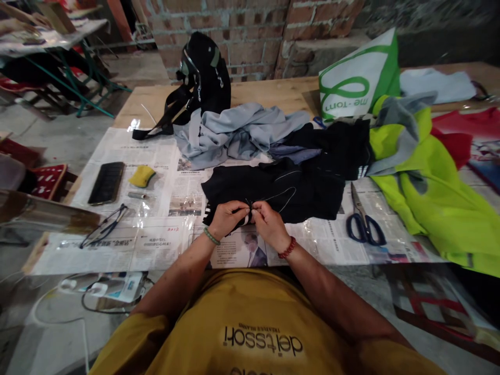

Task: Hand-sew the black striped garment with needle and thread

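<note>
A black garment (250, 182) with white stripes at its ends lies crumpled across the newspaper in front of me. My left hand (228, 216) pinches the near edge of this cloth between thumb and fingers. Close against it, my right hand (270, 223) is closed on the same edge, the fingertips of both hands almost touching. A pale thread (287, 200) loops over the black cloth from the fingertips; any needle is too small to make out. Right of the cloth, dark-blue-handled scissors (365, 224) rest with their blades pointing away from me.
Left on the newspaper are a phone (106, 183), a yellow sponge-like pad (141, 176), a small grey cylinder (137, 195) and glasses (104, 227). Behind lie grey cloth (242, 130), a black bag (209, 73) and a white-green bag (359, 78). A lime-yellow garment (433, 177) covers the right.
</note>
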A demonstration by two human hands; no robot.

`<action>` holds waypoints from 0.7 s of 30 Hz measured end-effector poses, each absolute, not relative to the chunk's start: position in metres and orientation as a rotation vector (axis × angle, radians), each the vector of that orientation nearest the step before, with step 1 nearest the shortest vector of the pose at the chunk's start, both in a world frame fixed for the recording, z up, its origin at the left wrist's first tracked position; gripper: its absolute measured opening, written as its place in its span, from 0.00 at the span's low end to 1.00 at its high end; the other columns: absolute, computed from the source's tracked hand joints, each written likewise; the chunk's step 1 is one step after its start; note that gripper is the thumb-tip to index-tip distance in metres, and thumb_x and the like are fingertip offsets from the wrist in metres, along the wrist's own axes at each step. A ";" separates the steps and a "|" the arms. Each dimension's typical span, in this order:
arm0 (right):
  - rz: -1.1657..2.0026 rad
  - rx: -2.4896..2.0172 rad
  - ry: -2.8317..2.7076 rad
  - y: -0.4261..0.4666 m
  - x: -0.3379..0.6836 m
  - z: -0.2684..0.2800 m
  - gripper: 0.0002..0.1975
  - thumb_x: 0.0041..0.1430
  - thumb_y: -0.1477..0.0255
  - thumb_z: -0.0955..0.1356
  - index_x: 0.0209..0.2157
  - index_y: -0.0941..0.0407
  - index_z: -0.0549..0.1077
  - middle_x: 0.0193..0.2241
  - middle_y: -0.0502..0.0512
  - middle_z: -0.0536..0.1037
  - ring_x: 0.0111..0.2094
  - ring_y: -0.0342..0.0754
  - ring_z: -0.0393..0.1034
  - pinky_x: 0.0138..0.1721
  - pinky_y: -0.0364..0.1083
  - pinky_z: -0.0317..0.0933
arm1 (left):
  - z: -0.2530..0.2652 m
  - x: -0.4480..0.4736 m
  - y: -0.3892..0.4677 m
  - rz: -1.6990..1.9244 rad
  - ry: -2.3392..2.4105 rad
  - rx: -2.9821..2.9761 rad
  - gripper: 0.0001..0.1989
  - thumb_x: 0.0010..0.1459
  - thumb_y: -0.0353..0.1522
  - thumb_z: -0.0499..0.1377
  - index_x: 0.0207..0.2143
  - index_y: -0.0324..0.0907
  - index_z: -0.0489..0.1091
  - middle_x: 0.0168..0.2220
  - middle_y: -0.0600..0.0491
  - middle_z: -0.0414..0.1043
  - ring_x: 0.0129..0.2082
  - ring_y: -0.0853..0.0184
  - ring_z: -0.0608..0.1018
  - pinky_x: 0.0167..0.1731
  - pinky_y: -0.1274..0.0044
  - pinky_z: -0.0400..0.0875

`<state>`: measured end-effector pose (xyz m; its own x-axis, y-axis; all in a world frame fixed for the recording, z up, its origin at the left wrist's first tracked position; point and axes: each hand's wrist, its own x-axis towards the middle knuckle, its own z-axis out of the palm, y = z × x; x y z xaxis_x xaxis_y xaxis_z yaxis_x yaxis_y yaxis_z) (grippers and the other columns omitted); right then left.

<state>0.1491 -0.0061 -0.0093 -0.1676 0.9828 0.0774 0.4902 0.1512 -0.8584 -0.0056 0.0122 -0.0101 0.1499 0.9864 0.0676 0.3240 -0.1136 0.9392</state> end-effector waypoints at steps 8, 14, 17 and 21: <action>0.414 -1.380 -1.743 0.028 0.177 0.027 0.09 0.58 0.69 0.62 0.38 0.55 0.71 0.37 0.57 0.75 0.37 0.50 0.69 0.41 0.48 0.62 | -0.010 -0.013 0.019 1.083 1.307 1.476 0.08 0.52 0.34 0.59 0.32 0.39 0.74 0.30 0.53 0.72 0.28 0.72 0.71 0.30 0.80 0.65; 1.032 -1.279 -1.799 0.065 0.160 0.025 0.11 0.56 0.69 0.62 0.39 0.54 0.72 0.30 0.52 0.77 0.35 0.47 0.71 0.41 0.48 0.63 | -0.012 -0.015 0.017 1.148 1.259 1.512 0.09 0.53 0.33 0.58 0.35 0.39 0.75 0.32 0.52 0.75 0.29 0.71 0.72 0.31 0.79 0.65; 1.269 -1.278 -1.597 0.054 0.153 0.017 0.16 0.56 0.66 0.63 0.45 0.56 0.68 0.23 0.49 0.76 0.29 0.44 0.71 0.37 0.46 0.64 | -0.013 -0.015 0.017 1.190 1.284 1.512 0.09 0.54 0.32 0.57 0.35 0.40 0.75 0.33 0.52 0.76 0.32 0.69 0.74 0.33 0.79 0.67; 1.285 -1.316 -1.398 0.037 0.155 0.008 0.17 0.53 0.66 0.65 0.45 0.57 0.66 0.25 0.48 0.74 0.26 0.42 0.70 0.33 0.44 0.64 | -0.015 -0.012 0.018 1.195 1.278 1.529 0.08 0.54 0.30 0.58 0.35 0.39 0.75 0.35 0.51 0.76 0.34 0.69 0.75 0.37 0.78 0.68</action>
<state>0.1547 0.0367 0.0078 -0.1310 0.9879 -0.0836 0.1661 -0.0612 -0.9842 -0.0124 0.0177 -0.0149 0.0452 0.9846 0.1689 0.2342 -0.1748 0.9564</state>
